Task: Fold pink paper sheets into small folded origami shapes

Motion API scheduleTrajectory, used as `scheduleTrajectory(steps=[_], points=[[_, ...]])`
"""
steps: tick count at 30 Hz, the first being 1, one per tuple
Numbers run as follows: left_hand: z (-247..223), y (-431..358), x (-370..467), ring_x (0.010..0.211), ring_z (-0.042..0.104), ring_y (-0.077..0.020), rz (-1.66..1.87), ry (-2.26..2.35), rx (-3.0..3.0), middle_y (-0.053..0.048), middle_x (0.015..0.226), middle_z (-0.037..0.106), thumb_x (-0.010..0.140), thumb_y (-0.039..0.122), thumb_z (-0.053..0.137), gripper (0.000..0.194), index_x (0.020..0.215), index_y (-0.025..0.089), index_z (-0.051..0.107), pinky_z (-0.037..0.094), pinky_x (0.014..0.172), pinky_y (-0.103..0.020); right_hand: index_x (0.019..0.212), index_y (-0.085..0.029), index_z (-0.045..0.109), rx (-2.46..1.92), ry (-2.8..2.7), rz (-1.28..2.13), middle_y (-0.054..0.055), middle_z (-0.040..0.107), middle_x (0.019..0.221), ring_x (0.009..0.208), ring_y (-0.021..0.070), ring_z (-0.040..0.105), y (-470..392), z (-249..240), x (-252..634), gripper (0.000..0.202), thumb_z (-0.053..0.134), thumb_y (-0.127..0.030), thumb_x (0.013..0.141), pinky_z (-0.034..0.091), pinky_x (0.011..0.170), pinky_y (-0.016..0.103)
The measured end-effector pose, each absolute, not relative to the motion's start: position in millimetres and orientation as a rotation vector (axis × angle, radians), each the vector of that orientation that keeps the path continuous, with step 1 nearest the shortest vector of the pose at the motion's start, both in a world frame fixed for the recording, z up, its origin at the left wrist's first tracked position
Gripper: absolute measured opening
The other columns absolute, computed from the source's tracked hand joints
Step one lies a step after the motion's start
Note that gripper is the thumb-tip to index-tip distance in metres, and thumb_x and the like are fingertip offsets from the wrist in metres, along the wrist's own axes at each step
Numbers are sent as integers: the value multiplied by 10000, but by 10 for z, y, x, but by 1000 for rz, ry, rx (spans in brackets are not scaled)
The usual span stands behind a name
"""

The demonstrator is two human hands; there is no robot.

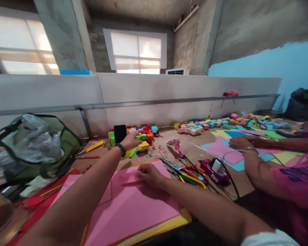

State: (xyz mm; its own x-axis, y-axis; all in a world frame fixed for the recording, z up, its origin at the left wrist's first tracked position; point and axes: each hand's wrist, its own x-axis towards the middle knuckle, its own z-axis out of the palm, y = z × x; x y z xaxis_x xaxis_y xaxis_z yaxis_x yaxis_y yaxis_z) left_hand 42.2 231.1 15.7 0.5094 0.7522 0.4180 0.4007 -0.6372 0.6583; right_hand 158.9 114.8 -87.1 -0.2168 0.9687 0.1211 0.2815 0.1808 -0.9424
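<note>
My left hand reaches out to a pile of small folded paper cubes in several colours. Its fingertips are among the cubes, so whether they grip one is unclear. Just left of that hand a black phone stands upright against the pile. On large pink paper sheets rests my right hand, thumb and fingers curled together; anything pinched there blends with the pink. Under the pink sheets, yellow paper shows at the edge. Scissors lie right of that hand.
A green bag with clear plastic stands at left, beside a yellow cutter. On the right are a pink glue gun, a purple power strip with cables, more cubes, and a co-worker's hands over coloured sheets.
</note>
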Motion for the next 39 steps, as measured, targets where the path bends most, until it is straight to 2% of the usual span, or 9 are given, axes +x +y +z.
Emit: scheduleTrajectory(steps=[3, 7, 10, 13, 17, 21, 26, 32, 39], points=[[411, 1897, 183, 1042, 575, -247, 1059, 948, 2364, -99, 1112, 627, 800, 279, 639, 349, 1124, 154, 609, 453, 953, -402, 740, -152, 614, -1221, -1677, 1071, -47, 515, 471, 390, 93, 466, 1134, -854, 1587, 167, 591, -306, 800, 354, 392, 196], [291, 1333, -205, 1151, 505, -252, 1440, 837, 2861, -125, 1209, 569, 861, 223, 527, 338, 1193, 188, 586, 407, 993, -430, 745, -158, 596, -1189, -1747, 974, -49, 500, 491, 387, 85, 442, 1118, -772, 1609, 209, 559, -346, 830, 329, 384, 193], [23, 1150, -421, 1111, 520, -269, 1297, 867, 2923, -126, 1187, 592, 863, 259, 535, 329, 1177, 201, 613, 391, 982, -454, 735, -164, 615, -1118, -1842, 851, -32, 538, 572, 499, 88, 487, 1090, -642, 1641, 198, 598, -343, 817, 369, 478, 193], [-200, 1174, -530, 1079, 536, -292, 1058, 1061, 2439, -127, 1130, 636, 811, 403, 618, 393, 1140, 190, 642, 394, 960, -438, 711, -170, 640, -1055, -1951, 785, -21, 567, 611, 557, 93, 517, 1016, -490, 1655, 177, 614, -314, 810, 391, 546, 202], [-370, 1278, -580, 839, 620, -220, 819, 943, 2073, -75, 886, 709, 769, 483, 640, 378, 945, 158, 717, 473, 764, -298, 673, -172, 652, -1046, -2023, 786, -19, 573, 587, 531, 96, 541, 905, -348, 1640, 200, 620, -322, 801, 398, 522, 205], [-454, 1275, -608, 627, 585, -156, 728, 895, 1945, -29, 647, 644, 784, 552, 581, 446, 707, 126, 688, 436, 563, -239, 690, -150, 645, -1074, -1974, 896, -8, 584, 587, 503, 106, 571, 906, -333, 1628, 268, 615, -398, 788, 431, 468, 203], [-516, 1169, -605, 531, 624, -147, 616, 854, 1755, -13, 637, 610, 753, 592, 596, 465, 773, 129, 632, 438, 464, -220, 711, -129, 627, -1110, -1810, 1075, -9, 580, 589, 497, 108, 573, 971, -475, 1598, 338, 640, -466, 732, 505, 475, 237], [-603, 1162, -585, 494, 644, -161, 577, 868, 1647, -17, 611, 611, 709, 588, 642, 460, 724, 139, 548, 440, 433, -211, 952, -161, 576, -1162, -1579, 1081, -66, 538, 579, 471, 94, 560, 975, -698, 1564, 389, 631, -477, 734, 503, 475, 231], [-588, 1161, -624, 453, 561, -111, 499, 864, 1689, 0, 556, 574, 715, 562, 652, 439, 686, 131, 576, 323, 385, -186, 805, -155, 622, -1135, -1595, 1120, -42, 563, 584, 476, 89, 542, 949, -757, 1561, 304, 671, -436, 702, 422, 428, 187]])
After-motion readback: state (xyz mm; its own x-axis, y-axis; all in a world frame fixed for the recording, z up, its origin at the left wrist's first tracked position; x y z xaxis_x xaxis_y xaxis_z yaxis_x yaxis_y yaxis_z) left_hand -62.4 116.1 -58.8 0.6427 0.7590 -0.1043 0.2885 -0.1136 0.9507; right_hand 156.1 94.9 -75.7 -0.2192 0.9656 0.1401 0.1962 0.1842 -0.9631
